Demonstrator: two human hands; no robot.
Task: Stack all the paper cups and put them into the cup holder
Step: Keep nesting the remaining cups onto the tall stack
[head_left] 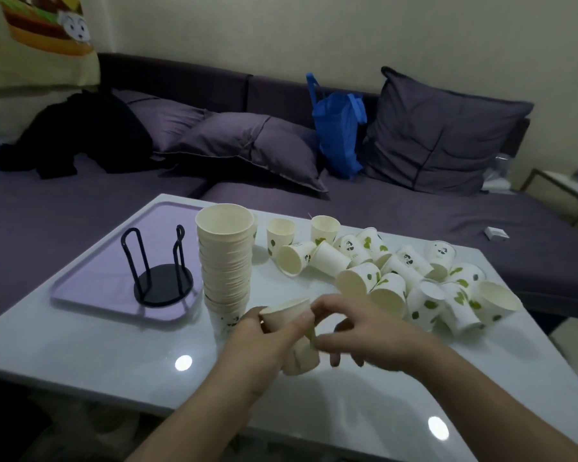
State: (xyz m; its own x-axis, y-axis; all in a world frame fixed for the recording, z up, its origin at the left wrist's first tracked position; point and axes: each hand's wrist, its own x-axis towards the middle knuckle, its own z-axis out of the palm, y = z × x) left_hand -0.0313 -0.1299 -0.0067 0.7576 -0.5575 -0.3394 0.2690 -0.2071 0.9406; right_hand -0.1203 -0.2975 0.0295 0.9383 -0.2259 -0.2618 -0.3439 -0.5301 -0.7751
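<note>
A tall stack of white paper cups [226, 261] stands upright on the white table [114, 355]. To its left, a black wire cup holder [162, 273] with nothing in it sits on a lilac tray [90, 285]. Several loose cups with green leaf and panda prints [407, 278] lie scattered to the right, most on their sides. My left hand [267, 331] grips a short stack of cups [292, 335] just in front of the tall stack. My right hand [357, 328] touches that same short stack from the right, fingers curled at its rim and side.
A purple sofa [381, 211] runs behind the table, with pillows, a dark garment [80, 135] and a blue bag [339, 135]. A small white box [496, 233] lies on the sofa seat. A side table [568, 188] stands at far right.
</note>
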